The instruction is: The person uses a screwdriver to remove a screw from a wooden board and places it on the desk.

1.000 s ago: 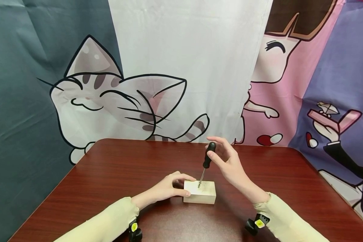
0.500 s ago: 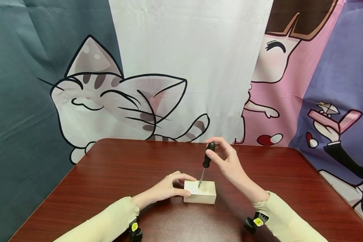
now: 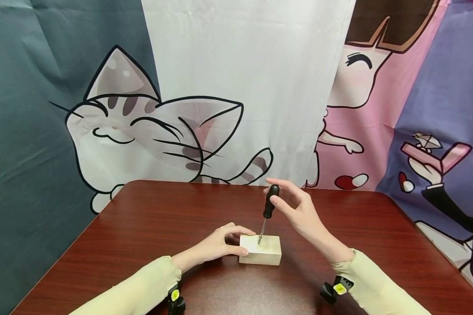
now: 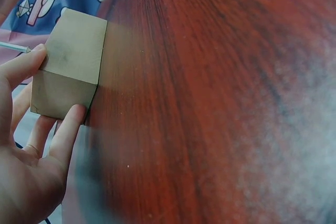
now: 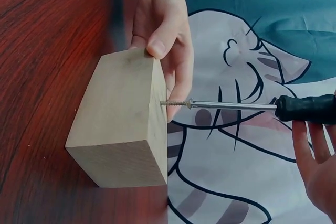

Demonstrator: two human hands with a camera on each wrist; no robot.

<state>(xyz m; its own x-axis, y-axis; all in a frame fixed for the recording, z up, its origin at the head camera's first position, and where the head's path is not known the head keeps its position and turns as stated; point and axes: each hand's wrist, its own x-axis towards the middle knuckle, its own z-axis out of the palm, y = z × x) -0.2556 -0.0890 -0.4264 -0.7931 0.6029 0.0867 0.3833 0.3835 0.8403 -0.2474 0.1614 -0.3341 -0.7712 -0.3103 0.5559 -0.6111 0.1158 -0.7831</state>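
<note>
A pale wooden block (image 3: 265, 254) lies on the table in the head view. My left hand (image 3: 220, 245) grips its left end, the thumb at the near edge and the fingers toward the far side. A threaded screw (image 5: 176, 103) stands in the top face, part of its shank showing in the right wrist view. The tip of a black-handled screwdriver (image 3: 271, 202) sits on the screw head, its shaft in line with the screw and leaning slightly right in the head view. My right hand (image 3: 297, 211) holds the handle between thumb and fingers.
The reddish-brown wooden table (image 3: 173, 210) spreads around the block, its far edge close to a printed cloth backdrop (image 3: 244, 52). Black devices, such as the right wrist camera (image 3: 335, 288), are strapped at both sleeves.
My right thumb and fingers have shifted around the screwdriver handle, and the handle's top has moved slightly left. The left hand and the block have stayed in place.
</note>
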